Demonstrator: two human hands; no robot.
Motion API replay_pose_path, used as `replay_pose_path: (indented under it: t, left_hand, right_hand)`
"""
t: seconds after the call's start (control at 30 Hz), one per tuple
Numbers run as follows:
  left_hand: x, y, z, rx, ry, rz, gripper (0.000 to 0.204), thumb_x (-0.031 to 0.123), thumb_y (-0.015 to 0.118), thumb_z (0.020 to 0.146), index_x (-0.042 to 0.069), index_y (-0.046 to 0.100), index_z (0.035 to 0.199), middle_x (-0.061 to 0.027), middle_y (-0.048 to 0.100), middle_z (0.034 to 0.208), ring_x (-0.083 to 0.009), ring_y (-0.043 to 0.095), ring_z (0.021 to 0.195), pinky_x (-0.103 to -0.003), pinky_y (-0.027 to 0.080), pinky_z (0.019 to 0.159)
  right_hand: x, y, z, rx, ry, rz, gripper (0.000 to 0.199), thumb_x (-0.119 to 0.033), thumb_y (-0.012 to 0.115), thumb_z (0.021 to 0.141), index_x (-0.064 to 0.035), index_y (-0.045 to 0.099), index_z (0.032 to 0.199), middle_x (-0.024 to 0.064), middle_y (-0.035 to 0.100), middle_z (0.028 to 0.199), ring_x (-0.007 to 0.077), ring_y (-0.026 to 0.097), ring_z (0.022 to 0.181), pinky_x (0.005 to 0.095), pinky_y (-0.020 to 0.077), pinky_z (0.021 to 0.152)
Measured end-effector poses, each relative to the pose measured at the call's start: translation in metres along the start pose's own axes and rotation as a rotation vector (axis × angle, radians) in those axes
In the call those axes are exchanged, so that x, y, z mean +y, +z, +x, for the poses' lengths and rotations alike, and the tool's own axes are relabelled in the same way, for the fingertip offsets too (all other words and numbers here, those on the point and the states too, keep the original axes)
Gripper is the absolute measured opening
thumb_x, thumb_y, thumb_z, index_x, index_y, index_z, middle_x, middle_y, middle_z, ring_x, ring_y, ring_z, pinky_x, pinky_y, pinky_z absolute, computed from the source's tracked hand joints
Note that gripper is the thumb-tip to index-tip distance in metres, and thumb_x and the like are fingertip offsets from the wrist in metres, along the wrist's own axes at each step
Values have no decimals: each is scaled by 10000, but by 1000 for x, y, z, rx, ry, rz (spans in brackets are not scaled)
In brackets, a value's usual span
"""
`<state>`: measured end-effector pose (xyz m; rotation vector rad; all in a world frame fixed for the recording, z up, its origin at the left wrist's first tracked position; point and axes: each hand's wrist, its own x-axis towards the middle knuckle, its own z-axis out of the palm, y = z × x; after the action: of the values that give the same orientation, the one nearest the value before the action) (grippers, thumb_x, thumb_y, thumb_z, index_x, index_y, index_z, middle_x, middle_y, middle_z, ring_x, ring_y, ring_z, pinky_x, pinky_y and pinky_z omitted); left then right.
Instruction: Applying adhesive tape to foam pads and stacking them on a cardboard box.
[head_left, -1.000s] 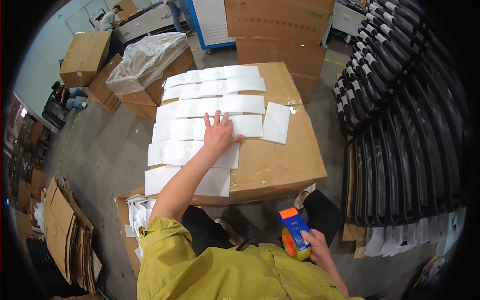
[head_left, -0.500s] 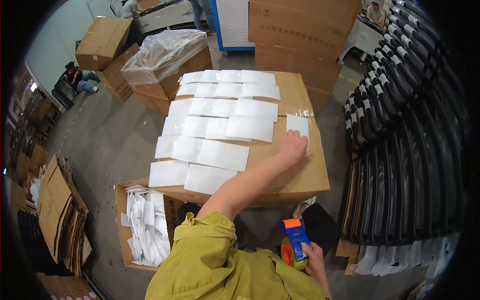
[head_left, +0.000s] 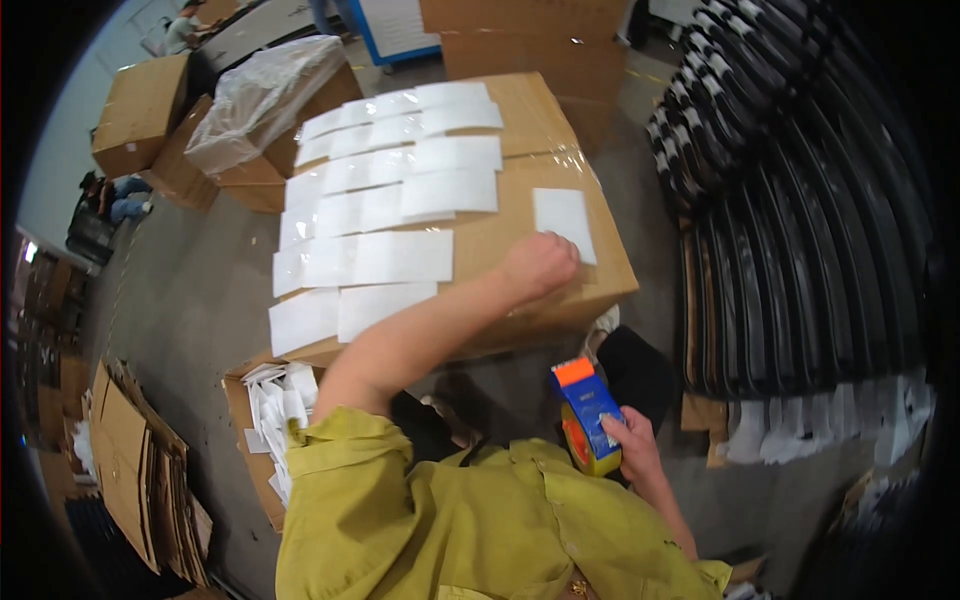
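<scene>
A large cardboard box (head_left: 480, 290) stands before me with rows of white rectangular sheets (head_left: 403, 258) overlapping on its top. Apart from these, a single white sheet (head_left: 563, 220) lies near the box's right edge. My left hand (head_left: 541, 263) is closed at the lower left edge of that single sheet, its arm stretched across the box. Its fingertips are hidden, so what they hold, if anything, cannot be seen. Low at the right, beside my leg, my right hand (head_left: 632, 443) grips a blue tape dispenser (head_left: 588, 408) with an orange front and a yellow roll.
An open carton (head_left: 245, 415) of loose white pieces sits at the lower left. Flattened cardboard (head_left: 140, 470) leans further left. Black curved parts (head_left: 790, 270) are stacked high on the right. Behind stand a plastic-lined box (head_left: 265, 110) and tall cartons (head_left: 530, 60). People are in the background.
My left hand has slid off the single sheet's lower part to its lower left edge, uncovering more of it. The view has shifted. The right hand still holds the tape dispenser.
</scene>
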<state>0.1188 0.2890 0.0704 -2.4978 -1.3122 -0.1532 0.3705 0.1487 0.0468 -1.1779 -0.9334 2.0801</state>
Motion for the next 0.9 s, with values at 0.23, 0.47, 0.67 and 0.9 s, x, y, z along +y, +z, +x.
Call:
replay_pose_path:
  t: [0.23, 0.47, 0.67, 0.9]
  left_hand:
    - [40, -41, -68, -66, -82, -29, 187, 138, 517, 687, 4, 514, 818, -78, 498, 726, -204, 515, 709, -303, 428, 601]
    - [44, -37, -79, -31, -203, -200, 298, 282, 578, 740, 6, 545, 846, -97, 516, 746, -236, 522, 721, -322, 431, 611]
    - [58, -70, -67, -220, -708, -1659, 369, 349, 510, 826, -7, 579, 762, -65, 571, 696, -125, 530, 665, -250, 435, 603]
    - [58, -58, -72, -257, -638, -1674, 175, 161, 593, 780, -14, 598, 768, -48, 573, 648, -86, 510, 608, -246, 428, 561]
  right_hand:
    - [-4, -13, -26, 24, -215, -7, 343, -218, 647, 702, 7, 474, 895, 74, 582, 829, 92, 550, 701, 217, 449, 665]
    - [-8, -10, -36, -75, -326, -80, 404, -231, 695, 655, 2, 470, 895, 57, 580, 822, 72, 531, 706, 197, 428, 662]
    - [-12, -1, -42, -108, -333, -74, 414, -187, 713, 645, 10, 468, 914, 63, 582, 838, 80, 539, 737, 206, 431, 680]
    - [-14, 21, -44, -113, -241, -127, 323, -72, 659, 694, 5, 455, 932, 62, 580, 850, 72, 540, 729, 206, 438, 667]
